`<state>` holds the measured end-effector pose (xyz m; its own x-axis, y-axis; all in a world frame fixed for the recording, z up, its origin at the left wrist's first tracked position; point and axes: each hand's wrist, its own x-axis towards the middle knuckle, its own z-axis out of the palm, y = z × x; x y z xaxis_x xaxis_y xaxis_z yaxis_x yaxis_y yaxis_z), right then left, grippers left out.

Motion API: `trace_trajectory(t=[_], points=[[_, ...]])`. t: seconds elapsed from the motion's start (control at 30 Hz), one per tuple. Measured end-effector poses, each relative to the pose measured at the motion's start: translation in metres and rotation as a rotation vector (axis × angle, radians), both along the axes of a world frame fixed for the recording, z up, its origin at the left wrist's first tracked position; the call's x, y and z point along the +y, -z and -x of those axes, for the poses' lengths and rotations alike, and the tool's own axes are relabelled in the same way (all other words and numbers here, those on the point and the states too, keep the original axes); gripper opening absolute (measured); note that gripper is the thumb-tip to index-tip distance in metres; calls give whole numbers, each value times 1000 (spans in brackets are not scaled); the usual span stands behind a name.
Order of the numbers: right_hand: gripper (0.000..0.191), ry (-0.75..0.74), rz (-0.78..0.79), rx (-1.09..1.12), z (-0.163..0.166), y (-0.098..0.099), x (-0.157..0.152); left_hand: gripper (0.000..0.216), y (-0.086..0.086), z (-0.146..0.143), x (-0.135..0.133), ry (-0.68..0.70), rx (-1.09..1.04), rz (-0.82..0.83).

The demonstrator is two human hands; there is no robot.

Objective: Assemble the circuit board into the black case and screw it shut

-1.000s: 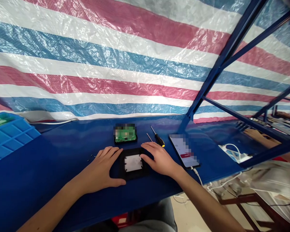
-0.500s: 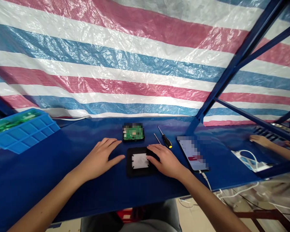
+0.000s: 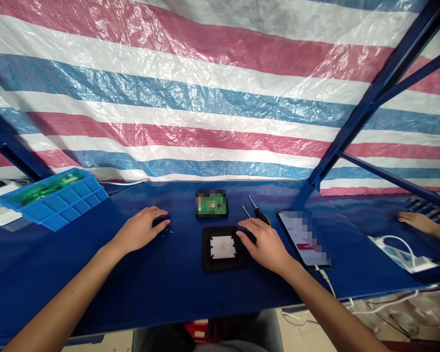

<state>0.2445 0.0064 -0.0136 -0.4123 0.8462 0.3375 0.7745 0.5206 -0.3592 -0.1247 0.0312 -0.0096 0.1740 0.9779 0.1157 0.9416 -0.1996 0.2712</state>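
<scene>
My left hand (image 3: 139, 231) rests low over the table, thumb and fingers apart and nothing visible in them. Beside its fingertips lie a few tiny slim bits (image 3: 167, 233), perhaps screws, too small to tell. My right hand (image 3: 264, 246) is over the right edge of a black square pad (image 3: 206, 254), fingers spread and partly covering that edge. On the pad lies a pale square plate (image 3: 223, 247) with small dark tabs at its edges. Behind the pad sits a green circuit board (image 3: 212, 204) in a dark tray-like base. A black-handled screwdriver (image 3: 262, 216) lies behind my right hand.
A second thin shaft (image 3: 246, 211) lies near the screwdriver. Farther right are a phone (image 3: 302, 239) with a white cable and a power strip (image 3: 407, 256). A blue bin (image 3: 64, 200) with green contents stands left. Another person's hand (image 3: 416, 221) is far right.
My left hand has moved left, away from the pad, to the tiny bits. My right hand has drawn slightly off the plate's edge. The whole view has swung a little left.
</scene>
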Motion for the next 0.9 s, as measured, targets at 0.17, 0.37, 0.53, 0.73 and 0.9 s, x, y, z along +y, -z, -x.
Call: trace_trajectory(t=[0.17,0.37,0.53,0.73,0.9], points=[[38,-21,79,-3,5,-15,20,75,-6,-20,23,105,-37,95],[91,-177,347,1,13,-21,86,120,-8,-44,60,159,-38,245],[132,-223,529,-58,18,-15,133,131,-11,-51,83,236,-36,290],[139,-246,599,-81,23,-15,155,131,-16,-58,94,272,-51,322],[137,-257,599,-100,28,-17,156,130,-18,-63,98,281,-69,331]])
